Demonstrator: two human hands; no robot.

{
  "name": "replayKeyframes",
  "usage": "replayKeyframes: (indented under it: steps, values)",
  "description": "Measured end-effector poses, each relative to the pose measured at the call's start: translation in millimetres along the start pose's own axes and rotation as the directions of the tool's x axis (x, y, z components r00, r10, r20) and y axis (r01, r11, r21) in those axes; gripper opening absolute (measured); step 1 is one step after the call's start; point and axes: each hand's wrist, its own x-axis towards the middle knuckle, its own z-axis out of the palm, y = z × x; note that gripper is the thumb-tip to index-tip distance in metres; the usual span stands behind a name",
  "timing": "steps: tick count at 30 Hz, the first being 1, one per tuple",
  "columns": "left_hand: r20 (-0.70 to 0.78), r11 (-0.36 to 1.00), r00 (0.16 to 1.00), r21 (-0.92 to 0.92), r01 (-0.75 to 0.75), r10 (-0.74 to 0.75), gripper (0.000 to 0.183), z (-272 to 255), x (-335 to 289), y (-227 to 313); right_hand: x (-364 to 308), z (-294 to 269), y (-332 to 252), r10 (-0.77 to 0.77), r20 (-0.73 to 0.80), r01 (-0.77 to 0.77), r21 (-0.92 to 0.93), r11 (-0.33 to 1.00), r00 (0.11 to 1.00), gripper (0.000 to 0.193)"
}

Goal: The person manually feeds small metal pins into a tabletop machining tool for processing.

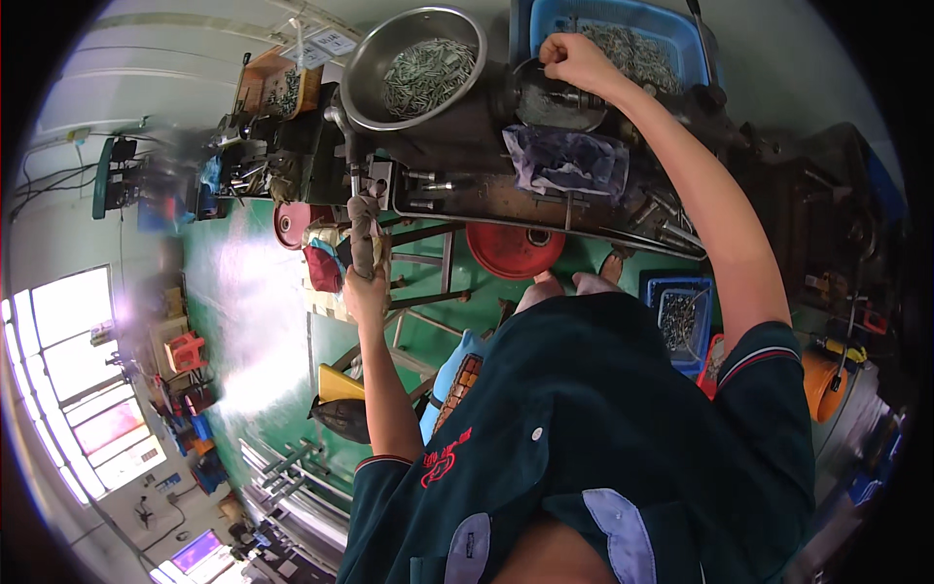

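Note:
My left hand (365,292) grips the cloth-wrapped end of a lever handle (364,226) that hangs down from the front of a dark machine (457,146). My right hand (574,60) is stretched out to the top of the machine, fingers closed around a small part at a round dark fixture (555,102); the part itself is too small to make out. Left of that hand stands a steel bowl (362,73) with several small metal pieces. Behind the hand is a blue crate (623,19) full of similar metal pieces.
A blue-purple rag (569,161) lies on the machine. A red wheel (513,251) sits under its tray. A small blue bin of parts (681,316) and an orange bucket (825,384) stand at the right. An orange box (277,88) of parts is far left. The floor is green.

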Motion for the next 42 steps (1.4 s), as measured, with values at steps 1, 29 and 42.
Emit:
replayKeyframes:
  steps: [1, 29, 42]
  values:
    - [-0.028, 0.998, 0.998, -0.017, -0.054, 0.054, 0.053, 0.4, -0.7, -2.4, 0.8, 4.3, 5.6, -0.018, 0.022, 0.019, -0.051, 0.999, 1.000, 0.013]
    - [-0.024, 0.998, 0.999, -0.049, 0.030, -0.032, 0.030, -7.4, -9.2, 13.1, -3.0, 34.3, 17.9, 0.023, 0.073, -0.013, -0.137, 0.990, 0.997, 0.019]
    - [-0.027, 0.998, 0.999, -0.051, 0.028, -0.030, 0.031, -6.3, -8.5, 11.5, -1.7, 35.3, 13.0, -0.005, 0.110, 0.018, -0.125, 0.992, 0.994, 0.019]
